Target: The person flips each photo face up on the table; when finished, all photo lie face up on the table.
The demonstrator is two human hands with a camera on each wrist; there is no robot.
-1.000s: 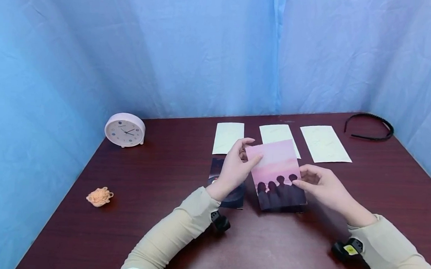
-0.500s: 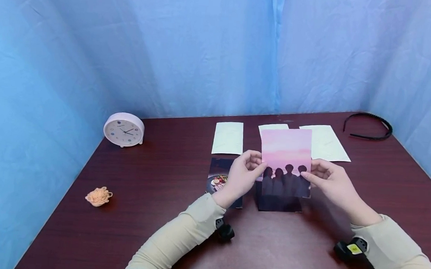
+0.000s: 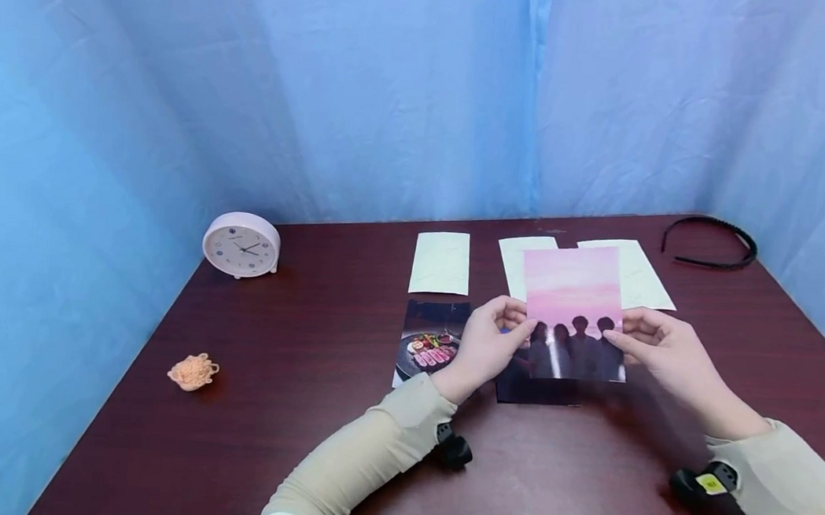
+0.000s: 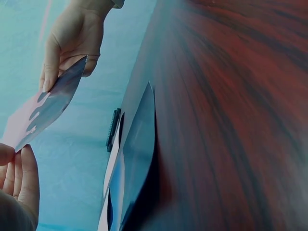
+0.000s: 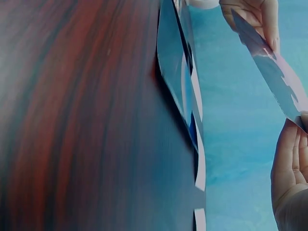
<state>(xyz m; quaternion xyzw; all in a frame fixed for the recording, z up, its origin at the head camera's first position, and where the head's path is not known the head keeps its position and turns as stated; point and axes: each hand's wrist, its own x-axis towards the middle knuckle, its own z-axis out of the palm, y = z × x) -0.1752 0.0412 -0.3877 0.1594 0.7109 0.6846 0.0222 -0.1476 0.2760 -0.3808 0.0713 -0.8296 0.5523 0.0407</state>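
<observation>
A photo print with a pink sky and dark silhouettes of people is held up above the table. My left hand pinches its left edge between thumb and fingers, and my right hand pinches the right edge the same way. Both wrist views show the held print raised off the tabletop. Under it lies another dark print, mostly hidden behind the held one. Left of that, a print of a plated dish lies face up, partly covered by my left hand.
White sheets stand in a row at the back: a left one, a middle one and a right one, partly overlapped by the held print. A black headband, a round alarm clock and a small orange bowl-shaped item lie farther out.
The pink print has come up off the dark print, straightened and shifted right, with both hands moving along. The dish print shows more now.
</observation>
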